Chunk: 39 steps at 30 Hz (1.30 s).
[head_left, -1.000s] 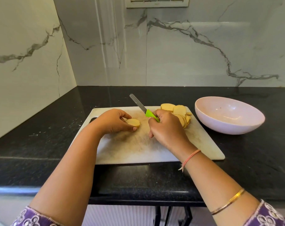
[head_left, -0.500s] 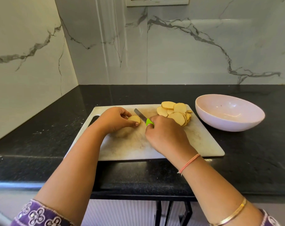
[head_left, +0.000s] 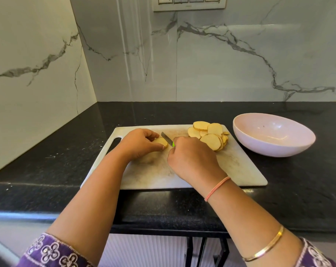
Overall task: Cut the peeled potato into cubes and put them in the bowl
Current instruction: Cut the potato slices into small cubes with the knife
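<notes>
Diagonally, knife [head_left: 166, 139] tip far-left (potato [head_left: 160, 142] held)

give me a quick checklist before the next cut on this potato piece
1. Left hand pinches the potato piece on the cutting board: ok
2. Right hand grips the knife, blade at the piece: ok
3. Left fingertips clear of the blade: cannot tell, they sit very close
4. Board has bare room beside the slices: ok
5. Bowl stands right of the board, no potato in it: ok
6. Cubes cut: not ok, only round slices
</notes>
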### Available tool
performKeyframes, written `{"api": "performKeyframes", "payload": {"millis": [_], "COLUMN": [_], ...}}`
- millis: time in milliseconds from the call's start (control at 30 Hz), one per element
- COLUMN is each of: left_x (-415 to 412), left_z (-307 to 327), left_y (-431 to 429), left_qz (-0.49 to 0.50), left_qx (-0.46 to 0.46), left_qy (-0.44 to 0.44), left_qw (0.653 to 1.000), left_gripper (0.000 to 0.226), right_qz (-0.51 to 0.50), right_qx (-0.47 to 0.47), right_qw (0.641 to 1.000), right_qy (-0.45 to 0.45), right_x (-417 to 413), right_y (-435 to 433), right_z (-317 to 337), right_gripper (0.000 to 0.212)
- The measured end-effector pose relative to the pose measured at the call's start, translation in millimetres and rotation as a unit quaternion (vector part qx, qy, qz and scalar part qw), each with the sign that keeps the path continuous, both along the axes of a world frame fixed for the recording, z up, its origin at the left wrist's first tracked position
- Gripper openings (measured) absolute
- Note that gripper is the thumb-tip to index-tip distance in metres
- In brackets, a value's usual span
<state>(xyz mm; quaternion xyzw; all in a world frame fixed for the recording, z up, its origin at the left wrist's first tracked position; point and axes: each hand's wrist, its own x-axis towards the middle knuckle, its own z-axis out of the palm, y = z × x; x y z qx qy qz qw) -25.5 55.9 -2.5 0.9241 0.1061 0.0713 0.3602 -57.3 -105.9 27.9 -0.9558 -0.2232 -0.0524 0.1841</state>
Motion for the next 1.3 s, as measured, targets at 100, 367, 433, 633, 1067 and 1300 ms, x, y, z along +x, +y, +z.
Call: {"api": "performKeyframes", "payload": {"millis": [100, 367, 433, 633, 1067, 1300], "left_x": [0, 2, 3, 7, 3, 2], "left_z": [-1, -2, -2, -6, -3, 2], "left_y": [0, 1, 2, 7, 2, 3], "left_qz": [0.002, 0.001, 0.002, 0.005, 0.013, 0.023], "left_qx": [-0.002, 0.001, 0.008, 0.035, 0.036, 0.070], "left_qy": [-0.006, -0.011, -0.013, -0.009, -0.007, -0.008], "left_qw": [1.000, 1.000, 1.000, 0.999, 0.999, 0.997], "left_gripper": [0.047, 0.046, 0.046, 0.042, 0.045, 0.039], "right_qz": [-0.004, -0.011, -0.009, 0.018, 0.042, 0.068], "right_qx": [-0.009, -0.021, -0.039, -0.088, -0.118, -0.110], "right_qw": [1.000, 1.000, 0.999, 0.996, 0.990, 0.988], "right_qy": [-0.004, -0.009, -0.004, -0.016, -0.067, -0.079], "right_x": [-1, -4, -4, -4, -9, -25], "right_y": [2, 9, 11, 12, 13, 2], "right_z": [3, 3, 3, 6, -2, 1], "right_gripper": [0.027, 0.024, 0.024, 0.021, 0.019, 0.013]}}
